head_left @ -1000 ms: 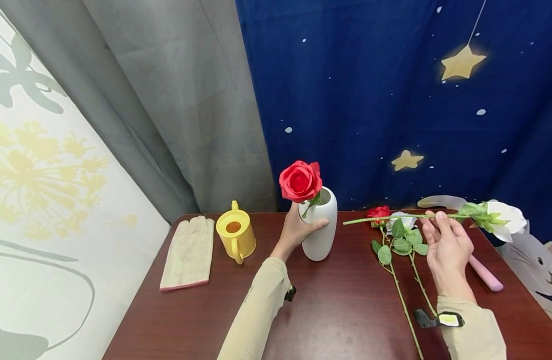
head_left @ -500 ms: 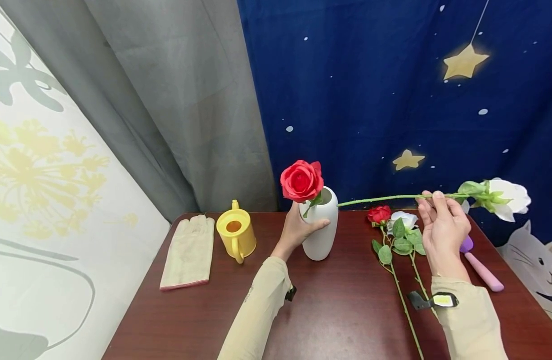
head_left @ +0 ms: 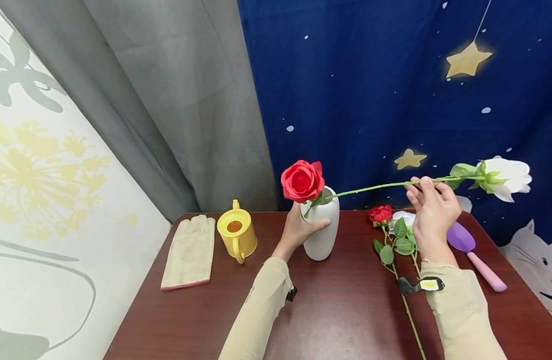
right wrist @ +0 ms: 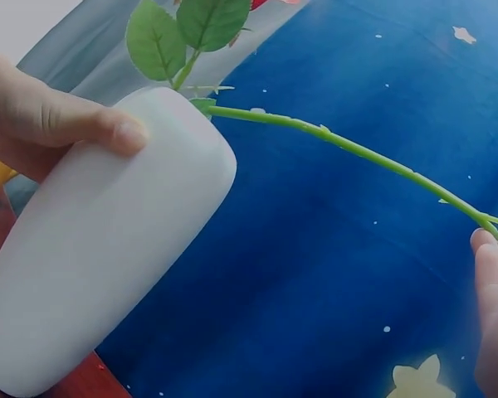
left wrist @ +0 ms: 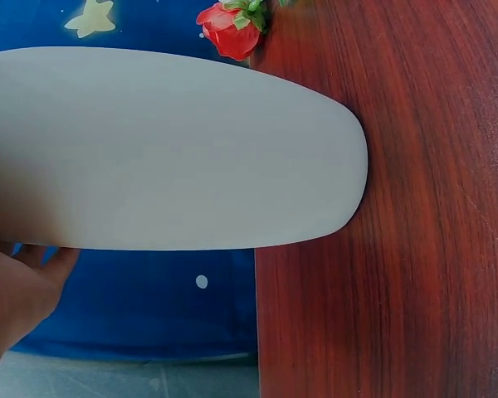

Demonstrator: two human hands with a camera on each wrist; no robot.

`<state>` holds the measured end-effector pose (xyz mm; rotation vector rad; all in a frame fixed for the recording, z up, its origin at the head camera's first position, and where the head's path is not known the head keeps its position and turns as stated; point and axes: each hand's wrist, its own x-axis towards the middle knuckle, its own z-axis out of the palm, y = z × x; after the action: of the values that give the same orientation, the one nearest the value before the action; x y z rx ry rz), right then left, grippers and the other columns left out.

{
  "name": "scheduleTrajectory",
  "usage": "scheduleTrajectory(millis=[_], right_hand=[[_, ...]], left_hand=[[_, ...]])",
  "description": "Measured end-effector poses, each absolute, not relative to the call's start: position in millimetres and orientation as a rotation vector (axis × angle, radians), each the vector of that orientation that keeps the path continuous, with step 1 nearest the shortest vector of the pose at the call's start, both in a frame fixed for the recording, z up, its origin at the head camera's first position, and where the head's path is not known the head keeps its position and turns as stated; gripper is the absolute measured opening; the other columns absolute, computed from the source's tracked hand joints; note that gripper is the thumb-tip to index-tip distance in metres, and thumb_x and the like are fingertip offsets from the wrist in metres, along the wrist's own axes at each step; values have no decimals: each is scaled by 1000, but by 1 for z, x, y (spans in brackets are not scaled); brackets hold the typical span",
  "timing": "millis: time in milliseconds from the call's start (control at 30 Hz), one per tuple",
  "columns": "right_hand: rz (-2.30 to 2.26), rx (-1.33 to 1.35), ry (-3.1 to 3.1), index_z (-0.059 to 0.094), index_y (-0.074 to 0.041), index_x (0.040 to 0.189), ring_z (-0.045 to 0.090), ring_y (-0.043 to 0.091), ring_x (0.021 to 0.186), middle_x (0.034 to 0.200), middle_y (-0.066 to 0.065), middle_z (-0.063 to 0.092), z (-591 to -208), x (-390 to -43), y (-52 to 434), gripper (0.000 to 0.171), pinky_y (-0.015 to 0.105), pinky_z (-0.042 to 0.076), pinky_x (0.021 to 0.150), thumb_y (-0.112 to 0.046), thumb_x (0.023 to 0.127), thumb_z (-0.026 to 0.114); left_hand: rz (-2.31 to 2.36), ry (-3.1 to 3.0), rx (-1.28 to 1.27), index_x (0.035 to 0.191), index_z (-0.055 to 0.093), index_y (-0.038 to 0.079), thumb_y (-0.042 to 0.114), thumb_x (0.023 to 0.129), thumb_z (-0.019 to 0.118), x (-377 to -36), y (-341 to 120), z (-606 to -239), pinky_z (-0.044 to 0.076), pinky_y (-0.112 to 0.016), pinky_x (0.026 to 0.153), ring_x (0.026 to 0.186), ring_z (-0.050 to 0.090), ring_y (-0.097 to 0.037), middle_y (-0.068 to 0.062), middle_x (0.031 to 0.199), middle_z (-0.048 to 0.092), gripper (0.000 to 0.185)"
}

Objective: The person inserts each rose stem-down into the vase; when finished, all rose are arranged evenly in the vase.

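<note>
**White rose stem at the vase mouth**

Behind the dark wooden table [head_left: 348, 310] hang a grey curtain [head_left: 181, 100] and a blue star-printed cloth [head_left: 393, 90]. On the table my white vase [head_left: 322, 230] stands upright with a red rose [head_left: 302, 181] already in it. My left hand [head_left: 298, 231] wraps around the vase body, thumb across the front, steadying it. My right hand [head_left: 431, 212] is raised above the table, palm turned away from me, fingers pinching the long green stem of the white rose [head_left: 505, 175]. That stem lies almost level, bloom out to my right, its cut end right at the vase's rim beside the red rose's leaves.

To do this well, I judge I should tip the bloom upward so the stem points down the opening, keep my left grip firm, and avoid knocking the red rose.

Two more roses [head_left: 393, 225] lie flat below my right hand, near a purple trowel [head_left: 476, 255]. A yellow watering can [head_left: 236, 235] and a glove [head_left: 190, 252] sit to the left.
</note>
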<state>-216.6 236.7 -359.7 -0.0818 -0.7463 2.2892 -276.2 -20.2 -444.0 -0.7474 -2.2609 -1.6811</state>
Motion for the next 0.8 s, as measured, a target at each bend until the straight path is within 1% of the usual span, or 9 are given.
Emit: scheduleTrajectory(millis=[267,333,533,633,800], right_hand=[[2183,26,-867,55,11,87,67,27,61,81,25,66,-353,-222,226,20,33,52,59,5,77,71],[2169,42,-870,55,11,87,67,27,62,82,25,66,-352,-223,225,20,34,52,60,5,76,71],[2107,76,-912,56,11,86,67,27,61,83,26,66,-348,-223,222,22,36,53,60,4,75,73],[2056,114,-966,56,12,86,67,27,60,82,26,66,-346,-225,220,21,36,53,59,3,76,73],[1953,193,-1092,56,12,84,66,25,60,81,26,66,-338,-227,213,21,32,54,57,0,77,72]], left_hand=[[-1697,-2252,-756,133,35,25,28,71,82,-277,-20,-445,49,-32,82,105,53,-11,7,124,51,79],[-1696,-2242,-765,134,35,24,28,71,82,-276,-19,-444,49,-32,82,105,53,-12,6,124,51,79],[-1701,-2211,-803,132,38,12,20,72,81,-256,-19,-419,49,-32,83,104,55,-17,-2,123,54,74],[-1684,-2227,-800,132,38,11,19,72,80,-251,-20,-413,49,-30,83,104,54,-17,-2,123,53,74],[-1692,-2200,-824,133,37,12,20,72,80,-254,-23,-416,49,-32,83,105,54,-19,-3,123,53,75]])
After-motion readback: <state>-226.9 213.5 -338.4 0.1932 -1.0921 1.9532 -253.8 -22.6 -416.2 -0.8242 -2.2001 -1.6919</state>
